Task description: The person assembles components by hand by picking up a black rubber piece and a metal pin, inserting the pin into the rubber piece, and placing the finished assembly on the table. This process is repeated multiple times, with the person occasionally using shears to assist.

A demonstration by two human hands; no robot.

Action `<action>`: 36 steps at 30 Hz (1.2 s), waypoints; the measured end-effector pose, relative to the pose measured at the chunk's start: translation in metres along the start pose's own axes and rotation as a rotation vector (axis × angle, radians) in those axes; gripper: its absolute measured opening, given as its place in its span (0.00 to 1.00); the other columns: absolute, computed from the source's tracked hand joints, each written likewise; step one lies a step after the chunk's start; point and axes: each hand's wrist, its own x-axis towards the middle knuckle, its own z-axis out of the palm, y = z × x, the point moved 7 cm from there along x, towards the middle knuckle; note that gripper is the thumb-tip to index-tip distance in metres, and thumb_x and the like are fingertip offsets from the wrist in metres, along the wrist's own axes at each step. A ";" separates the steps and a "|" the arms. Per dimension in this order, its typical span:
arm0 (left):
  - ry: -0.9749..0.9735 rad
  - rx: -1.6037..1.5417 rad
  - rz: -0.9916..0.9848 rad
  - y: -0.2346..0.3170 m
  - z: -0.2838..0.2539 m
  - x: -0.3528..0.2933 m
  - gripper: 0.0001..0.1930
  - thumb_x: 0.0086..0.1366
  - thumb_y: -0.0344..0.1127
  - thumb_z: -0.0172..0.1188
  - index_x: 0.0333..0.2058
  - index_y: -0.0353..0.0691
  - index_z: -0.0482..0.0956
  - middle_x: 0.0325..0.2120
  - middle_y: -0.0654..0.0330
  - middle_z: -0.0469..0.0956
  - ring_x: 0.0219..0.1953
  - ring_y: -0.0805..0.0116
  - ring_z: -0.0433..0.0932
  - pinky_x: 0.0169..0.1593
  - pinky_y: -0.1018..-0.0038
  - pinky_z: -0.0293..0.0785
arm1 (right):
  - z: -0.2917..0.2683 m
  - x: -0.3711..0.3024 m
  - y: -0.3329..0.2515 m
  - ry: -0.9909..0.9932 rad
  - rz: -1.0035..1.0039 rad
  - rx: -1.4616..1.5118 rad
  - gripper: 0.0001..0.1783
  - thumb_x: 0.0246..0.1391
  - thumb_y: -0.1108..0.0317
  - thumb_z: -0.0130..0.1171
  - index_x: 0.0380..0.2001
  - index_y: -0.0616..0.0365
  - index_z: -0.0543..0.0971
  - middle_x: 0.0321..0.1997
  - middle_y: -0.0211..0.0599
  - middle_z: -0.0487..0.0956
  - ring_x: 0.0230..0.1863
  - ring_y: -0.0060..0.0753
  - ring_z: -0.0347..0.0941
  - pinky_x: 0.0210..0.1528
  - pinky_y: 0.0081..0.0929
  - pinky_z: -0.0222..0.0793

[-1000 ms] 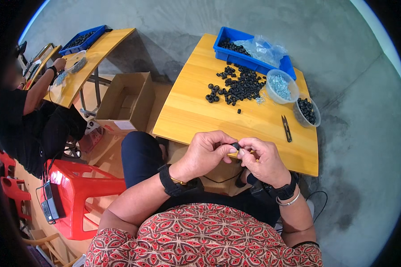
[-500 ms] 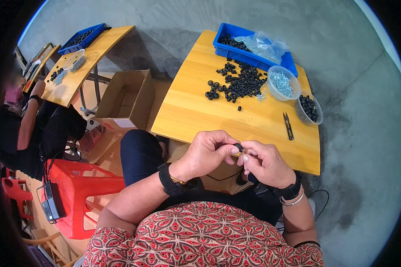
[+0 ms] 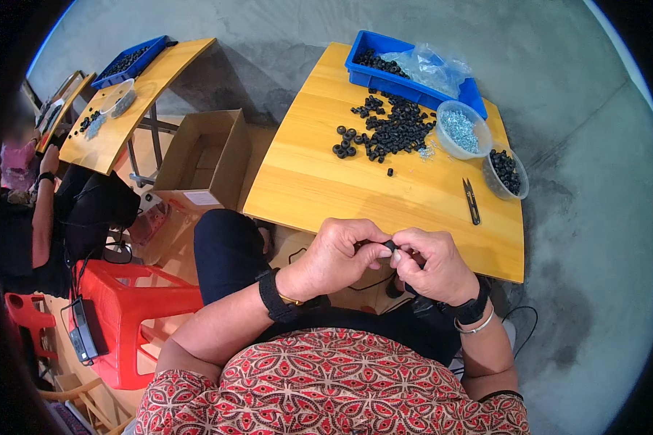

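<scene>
Just in front of the near table edge, my left hand [image 3: 341,257] pinches a small black round part [image 3: 390,245] between thumb and forefinger. My right hand [image 3: 440,267] meets it from the other side, its thumb and fingertips closed against the same part. Whether the right fingertips also hold something tiny is too small to tell. On the wooden table [image 3: 305,185] beyond lie a heap of small black parts [image 3: 399,127] and a group of larger black rings [image 3: 345,150]. One black part [image 3: 390,172] lies apart, nearer to me.
A blue tray [image 3: 384,85] with black parts and a clear bag [image 3: 435,69] stands at the back. Rightward are a tub of small silvery pieces [image 3: 461,130], a tub of black parts [image 3: 506,174] and thread snips [image 3: 471,201]. Leftward: a cardboard box [image 3: 203,156], a red stool [image 3: 127,312], a co-worker's arm [image 3: 43,210].
My right fingers have closed in on the black part, and both hands sit slightly lower. The things on the table have not been moved.
</scene>
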 end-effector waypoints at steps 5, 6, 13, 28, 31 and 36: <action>0.061 0.129 0.041 -0.001 0.001 0.000 0.02 0.55 0.21 0.56 0.29 0.30 0.75 0.21 0.61 0.76 0.24 0.79 0.74 0.28 0.84 0.72 | 0.005 0.001 -0.013 0.105 -0.082 -0.239 0.06 0.42 0.80 0.50 0.28 0.65 0.70 0.16 0.38 0.69 0.16 0.27 0.68 0.19 0.22 0.62; 0.081 0.118 0.048 -0.002 0.001 0.000 0.02 0.55 0.21 0.56 0.29 0.30 0.75 0.21 0.61 0.76 0.24 0.79 0.74 0.27 0.83 0.72 | 0.004 0.002 -0.015 0.150 -0.105 -0.244 0.05 0.41 0.81 0.50 0.25 0.65 0.68 0.15 0.42 0.68 0.16 0.36 0.68 0.19 0.26 0.61; 0.112 0.181 0.070 -0.007 0.001 0.001 0.02 0.54 0.20 0.56 0.29 0.30 0.75 0.21 0.60 0.76 0.24 0.78 0.75 0.28 0.83 0.73 | 0.006 0.000 -0.013 0.210 -0.133 -0.289 0.08 0.38 0.82 0.49 0.27 0.65 0.67 0.15 0.47 0.68 0.18 0.44 0.69 0.20 0.31 0.62; 0.142 -0.611 -0.427 -0.052 -0.002 0.002 0.07 0.59 0.27 0.53 0.35 0.30 0.74 0.27 0.56 0.75 0.25 0.73 0.76 0.33 0.73 0.79 | 0.003 0.002 0.048 0.186 0.212 0.349 0.14 0.60 0.62 0.42 0.30 0.62 0.69 0.21 0.31 0.69 0.18 0.16 0.65 0.21 0.15 0.66; 0.136 -0.630 -0.425 -0.051 -0.002 0.003 0.07 0.59 0.26 0.53 0.35 0.30 0.74 0.26 0.56 0.75 0.25 0.72 0.76 0.34 0.73 0.79 | 0.004 0.002 0.049 0.157 0.284 0.319 0.16 0.61 0.59 0.38 0.27 0.61 0.67 0.20 0.28 0.66 0.19 0.15 0.62 0.22 0.15 0.65; 0.122 -0.631 -0.362 -0.048 0.000 0.005 0.06 0.58 0.25 0.54 0.33 0.30 0.74 0.27 0.55 0.76 0.27 0.72 0.77 0.33 0.73 0.80 | 0.013 0.002 0.048 0.059 0.323 0.270 0.19 0.61 0.55 0.37 0.25 0.59 0.66 0.19 0.28 0.66 0.19 0.15 0.61 0.20 0.14 0.62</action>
